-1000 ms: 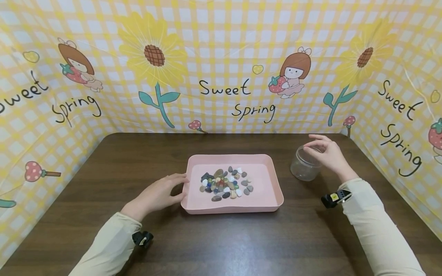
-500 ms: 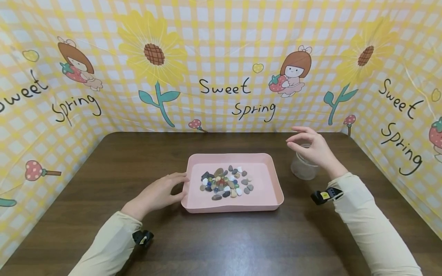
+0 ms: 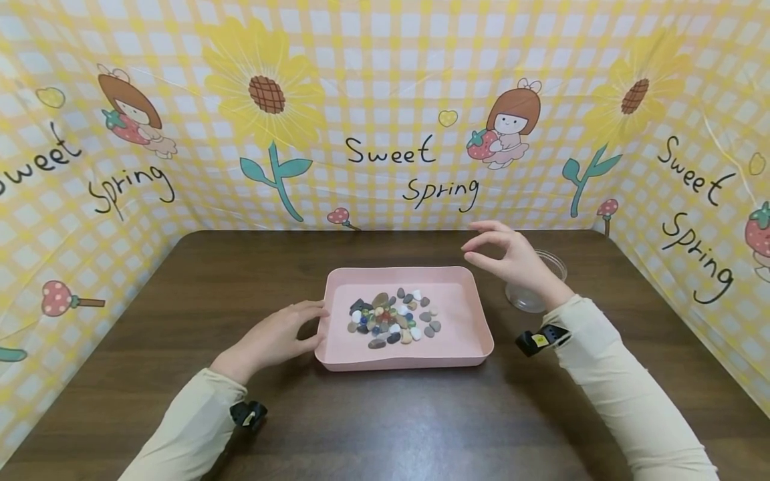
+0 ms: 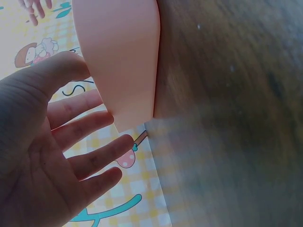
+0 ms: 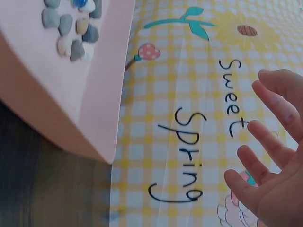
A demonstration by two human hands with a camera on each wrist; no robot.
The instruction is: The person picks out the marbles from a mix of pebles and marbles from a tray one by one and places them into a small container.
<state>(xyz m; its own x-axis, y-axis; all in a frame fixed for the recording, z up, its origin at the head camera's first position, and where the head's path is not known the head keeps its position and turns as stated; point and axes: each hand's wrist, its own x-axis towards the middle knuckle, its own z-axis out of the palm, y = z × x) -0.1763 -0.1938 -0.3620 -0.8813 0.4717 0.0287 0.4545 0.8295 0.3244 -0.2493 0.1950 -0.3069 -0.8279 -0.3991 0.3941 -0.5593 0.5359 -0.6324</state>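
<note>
A pink tray lies in the middle of the table, with a loose heap of pebbles and glass marbles in it. At its left end my left hand touches the rim with spread fingers; in the left wrist view the thumb and fingertips meet the tray's edge. My right hand hovers beyond the tray's back right corner, its fingers bent a little and holding nothing. Behind that hand and wrist stands a clear jar, partly hidden, its open mouth showing.
The brown wooden table runs back to a yellow checked cloth that hangs behind and at both sides. A black strap device sits on the right wrist and another on the left.
My right hand has moved left from above the jar's mouth toward the tray. The left hand, the tray and its contents have stayed in place.
</note>
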